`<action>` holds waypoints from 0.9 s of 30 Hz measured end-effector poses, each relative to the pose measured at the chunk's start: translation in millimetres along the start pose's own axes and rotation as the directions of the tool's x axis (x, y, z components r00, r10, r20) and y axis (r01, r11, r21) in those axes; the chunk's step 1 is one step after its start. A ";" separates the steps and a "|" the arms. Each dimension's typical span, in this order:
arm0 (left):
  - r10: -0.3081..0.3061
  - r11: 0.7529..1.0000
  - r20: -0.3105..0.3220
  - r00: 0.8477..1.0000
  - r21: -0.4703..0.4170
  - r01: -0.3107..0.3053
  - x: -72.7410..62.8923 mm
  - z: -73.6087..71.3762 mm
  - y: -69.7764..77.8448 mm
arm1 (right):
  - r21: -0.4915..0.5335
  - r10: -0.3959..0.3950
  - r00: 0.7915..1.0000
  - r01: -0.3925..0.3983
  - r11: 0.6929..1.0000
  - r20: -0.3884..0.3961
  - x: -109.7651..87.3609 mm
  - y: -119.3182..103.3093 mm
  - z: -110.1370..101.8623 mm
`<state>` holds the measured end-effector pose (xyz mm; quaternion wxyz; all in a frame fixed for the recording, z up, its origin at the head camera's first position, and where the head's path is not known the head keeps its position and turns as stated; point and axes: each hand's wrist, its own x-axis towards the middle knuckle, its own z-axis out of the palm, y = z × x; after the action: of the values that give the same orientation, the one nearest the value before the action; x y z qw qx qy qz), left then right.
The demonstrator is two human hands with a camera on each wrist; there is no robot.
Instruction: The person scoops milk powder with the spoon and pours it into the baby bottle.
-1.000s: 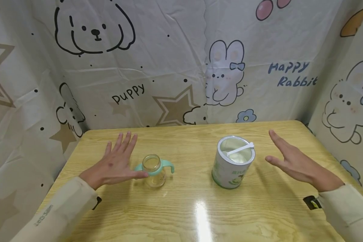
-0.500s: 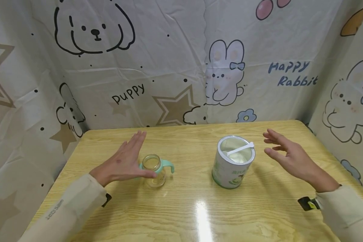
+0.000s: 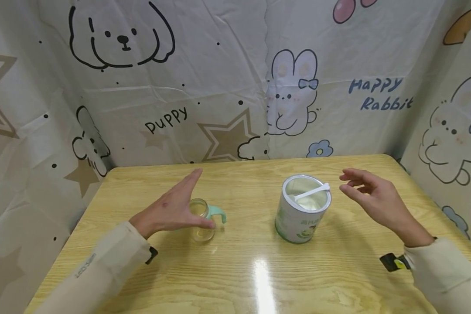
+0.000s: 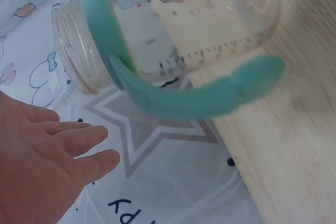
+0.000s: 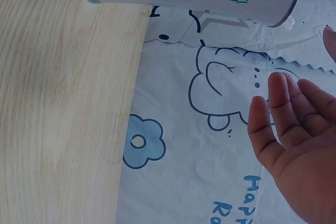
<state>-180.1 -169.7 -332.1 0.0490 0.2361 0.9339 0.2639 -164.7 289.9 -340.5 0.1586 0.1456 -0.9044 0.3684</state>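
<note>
1. The clear bottle [image 4: 189, 30] stands upright on the worktop [image 3: 204, 279], at nine o'clock from the tin [image 3: 298, 220].
2. The left hand [image 3: 168, 211] is at the bottle's nine o'clock, grip spread apart, holding nothing.
3. The right hand [image 3: 378, 205], at the tin's three o'clock, has also its grip apart.
4. The bottle seems light, stiff, perhaps slippery; its green handle [image 3: 219, 212], about three o'clock, should hold best.

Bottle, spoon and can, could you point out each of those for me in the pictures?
Bottle [image 4: 181, 32]: left wrist view, on the clear side of its body.
Spoon [image 3: 312, 192]: head view, on its white handle.
Can [image 3: 299, 220]: head view, on its outer wall, below the rim.
</note>
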 end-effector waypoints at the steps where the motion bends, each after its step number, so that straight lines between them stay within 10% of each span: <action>1: -0.002 1.000 0.004 1.000 -0.005 0.002 1.1 0.6 1.5 | -0.001 0.002 1.000 -0.002 1.000 -0.008 0.4 -0.8 0.6; 27: 0.048 0.991 0.076 0.996 -0.131 -0.038 30.0 19.8 34.3 | 0.010 0.085 0.996 -0.085 0.996 -0.018 6.4 -11.7 4.1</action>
<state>-188.0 -120.6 -330.3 0.0953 0.2628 0.9068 0.3156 -166.8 278.0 -333.5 0.1503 0.1042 -0.9066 0.3802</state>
